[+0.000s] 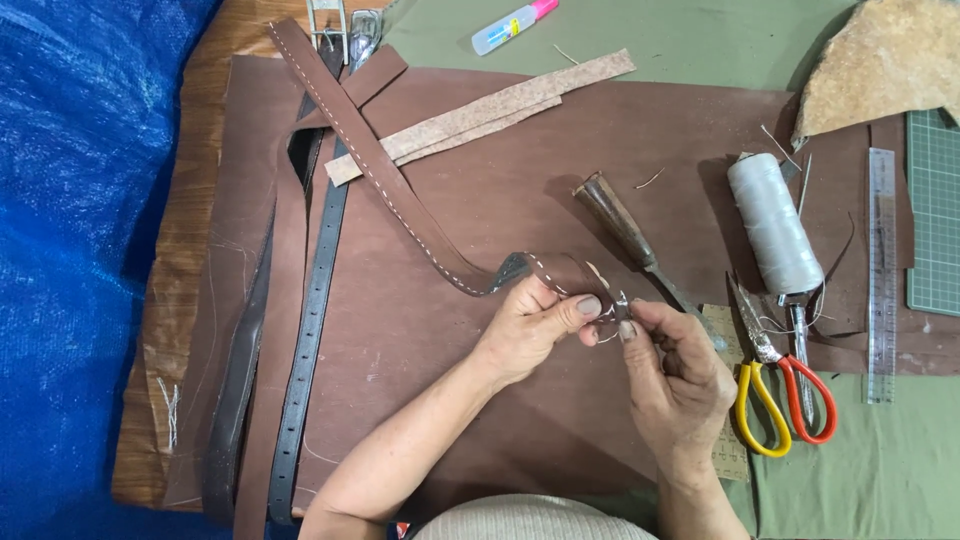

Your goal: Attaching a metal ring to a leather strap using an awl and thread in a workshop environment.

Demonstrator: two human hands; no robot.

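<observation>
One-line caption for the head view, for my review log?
Both hands, left hand and right hand, pinch the end of a stitched brown leather strap beside scissors and a thread spool.

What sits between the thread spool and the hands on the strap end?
In the head view, a wooden-handled chisel lies between the white thread spool and the stitched brown strap pinched by left hand and right hand.

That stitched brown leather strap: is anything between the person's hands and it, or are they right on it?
Nothing visible stands between. The left hand and right hand both pinch the near end of the stitched strap directly. The wooden-handled tool lies just beyond the fingers, and the scissors off to the right.
</observation>
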